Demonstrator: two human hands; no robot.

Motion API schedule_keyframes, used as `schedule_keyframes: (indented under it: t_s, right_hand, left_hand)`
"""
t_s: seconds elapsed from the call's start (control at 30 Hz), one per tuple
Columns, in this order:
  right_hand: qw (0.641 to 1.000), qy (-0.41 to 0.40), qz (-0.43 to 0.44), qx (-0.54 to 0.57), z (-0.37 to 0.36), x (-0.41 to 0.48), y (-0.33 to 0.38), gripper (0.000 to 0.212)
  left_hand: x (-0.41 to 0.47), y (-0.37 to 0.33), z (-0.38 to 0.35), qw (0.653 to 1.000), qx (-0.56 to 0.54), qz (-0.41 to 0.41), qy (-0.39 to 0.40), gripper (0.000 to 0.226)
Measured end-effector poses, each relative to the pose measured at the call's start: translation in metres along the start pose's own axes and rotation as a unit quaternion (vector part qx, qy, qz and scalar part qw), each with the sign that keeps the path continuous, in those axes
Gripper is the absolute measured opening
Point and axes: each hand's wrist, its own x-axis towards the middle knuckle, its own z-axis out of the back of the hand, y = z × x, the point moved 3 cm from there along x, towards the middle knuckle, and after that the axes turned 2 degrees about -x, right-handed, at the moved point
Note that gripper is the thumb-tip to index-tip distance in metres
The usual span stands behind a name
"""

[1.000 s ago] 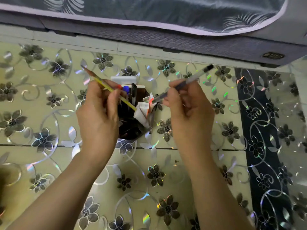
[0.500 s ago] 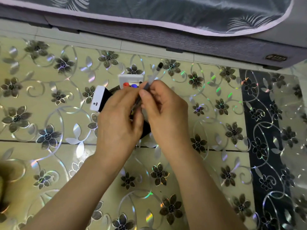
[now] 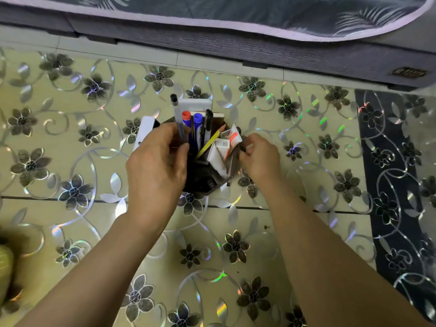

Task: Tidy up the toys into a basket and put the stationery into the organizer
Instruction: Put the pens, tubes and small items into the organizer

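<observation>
A dark desk organizer [image 3: 204, 178] stands on the flowered floor mat at the centre of the head view. It holds a red-capped marker [image 3: 186, 115], a blue-capped marker [image 3: 198, 119], a black pen [image 3: 208, 119], a yellow pencil [image 3: 209, 143] and white paper packets [image 3: 222, 150]. My left hand [image 3: 155, 166] pinches a grey pen with a black cap [image 3: 177, 115], upright in the organizer's left side. My right hand [image 3: 259, 158] curls its fingers against the organizer's right rim. A white flat object [image 3: 145, 131] leans at the organizer's left.
A low grey furniture base [image 3: 259, 50] with a leaf-print cover runs along the top. A dark strip of the mat [image 3: 389, 173] lies at the right. A blurred yellow object [image 3: 6, 267] sits at the lower left edge.
The yellow pencil left my left hand and now stands in the organizer. The grey pen passed from my right hand to my left, and my right hand moved to the organizer's right rim.
</observation>
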Motion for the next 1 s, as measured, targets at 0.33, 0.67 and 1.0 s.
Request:
schedule_keyframes:
  t_s: [0.33,0.67,1.0]
  right_hand:
    - [0.994,0.025,0.060,-0.086,-0.012,0.006,0.015,0.022]
    - [0.990,-0.127,0.047,0.045,0.039,-0.022,0.028,0.047]
    - [0.936,-0.145,0.196,0.255,0.083,-0.088,0.116,0.019]
  left_hand:
    - [0.007,0.021,-0.023,0.994,0.098,-0.005,0.047,0.013]
    - [0.007,0.013,-0.022,0.996,0.069,0.014,0.049,0.011]
    - [0.002,0.000,-0.001,1.000,0.010,0.007,0.001,0.037]
